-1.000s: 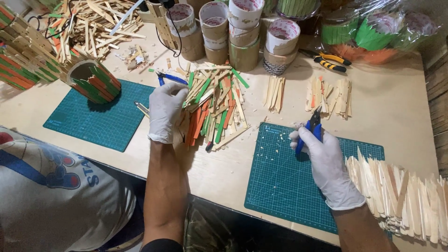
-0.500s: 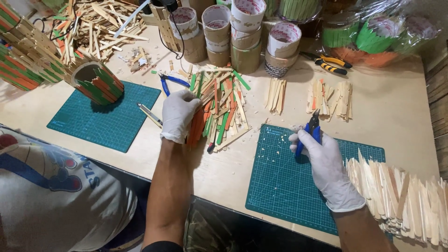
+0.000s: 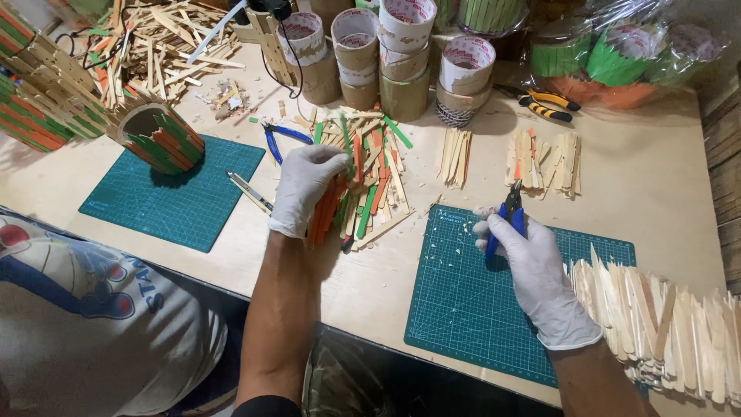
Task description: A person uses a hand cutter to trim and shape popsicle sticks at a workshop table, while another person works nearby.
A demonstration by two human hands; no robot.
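My left hand (image 3: 303, 188), in a white glove, rests on a pile of orange, green and plain wooden sticks (image 3: 367, 177) in the middle of the table, its fingers curled around a few orange ones. My right hand (image 3: 529, 266), also gloved, grips blue-handled cutting pliers (image 3: 505, 216) upright above a green cutting mat (image 3: 494, 309), jaws pointing up. Small wood chips lie scattered on that mat.
A second green mat (image 3: 177, 201) carries a round stick-clad pot (image 3: 158, 139). Tape rolls (image 3: 401, 46) stand at the back, beside blue pliers (image 3: 278, 139) and yellow pliers (image 3: 544, 104). Plain stick piles (image 3: 544, 158) lie right; cut sticks (image 3: 664, 324) crowd the right edge. A person's shirt (image 3: 85, 309) shows lower left.
My left hand has shifted right and further onto the coloured stick pile, closing on some orange sticks. My right hand with the pliers has stayed over the mat.
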